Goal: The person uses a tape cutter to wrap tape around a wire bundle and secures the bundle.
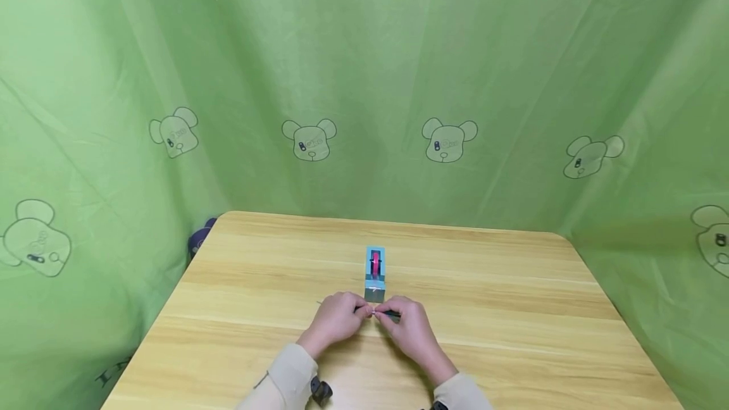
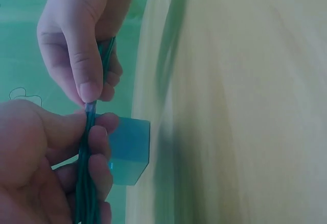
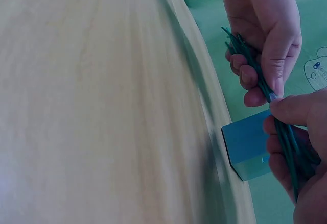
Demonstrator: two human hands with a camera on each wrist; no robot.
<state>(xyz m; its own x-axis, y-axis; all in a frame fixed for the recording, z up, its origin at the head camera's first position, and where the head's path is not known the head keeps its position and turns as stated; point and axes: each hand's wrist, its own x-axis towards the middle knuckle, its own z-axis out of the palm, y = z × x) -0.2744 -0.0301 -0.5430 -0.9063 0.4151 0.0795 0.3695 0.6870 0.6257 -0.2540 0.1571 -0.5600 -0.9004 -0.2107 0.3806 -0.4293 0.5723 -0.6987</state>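
A bundle of thin dark green stems or wires (image 2: 87, 183) runs through both hands, lengthwise from one to the other. My left hand (image 1: 337, 318) grips one half with thumb and curled fingers. On the other half, my right hand (image 1: 411, 329) pinches with thumb and fingers. A short band of clear, shiny tape (image 2: 90, 107) shows around the bundle between the two thumbs. Just beyond the hands stands a blue tape dispenser (image 1: 374, 295) with a pink-red roll core (image 1: 375, 263). Parts of the bundle are hidden inside the fingers.
The wooden table (image 1: 273, 258) has rounded far corners. A green curtain (image 1: 364, 81) printed with bear heads hangs around its back and sides. Dark wrist devices (image 1: 321, 391) are worn at the sleeves.
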